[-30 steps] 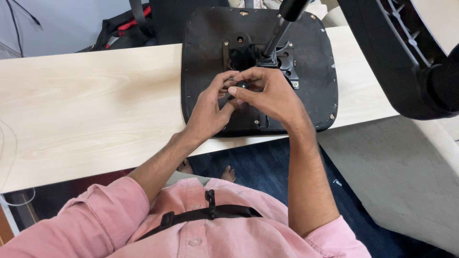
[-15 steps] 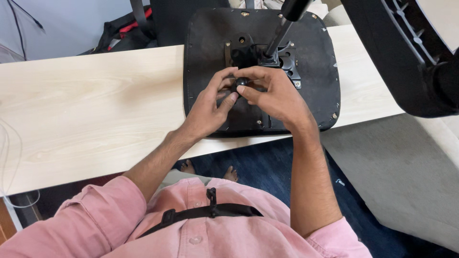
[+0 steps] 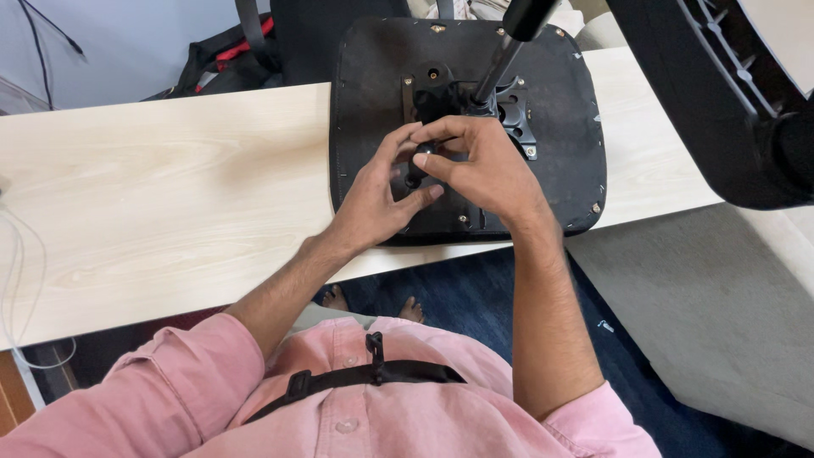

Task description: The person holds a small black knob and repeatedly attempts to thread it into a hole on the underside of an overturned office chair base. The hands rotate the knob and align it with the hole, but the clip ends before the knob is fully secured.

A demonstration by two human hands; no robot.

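Note:
An upside-down black chair seat [image 3: 560, 110] lies on a light wooden table [image 3: 170, 187], its metal mounting plate [image 3: 517, 110] facing up with a black cylinder post [image 3: 509, 42] rising from it. My left hand [image 3: 377, 199] and my right hand [image 3: 479, 165] meet over the middle of the seat. Together their fingertips pinch a small black part [image 3: 415, 170] just left of the plate. The part is mostly hidden by my fingers.
A large black chair piece [image 3: 721, 93] looms at the upper right. A black bag with red trim [image 3: 229, 51] sits behind the table. Thin cables [image 3: 25, 280] hang at the left edge. Blue carpet [image 3: 475, 297] and bare feet show below the table.
Both hands stay joined over the seat, with only small finger shifts around the black part; they sit slightly lower in view as the camera tilts.

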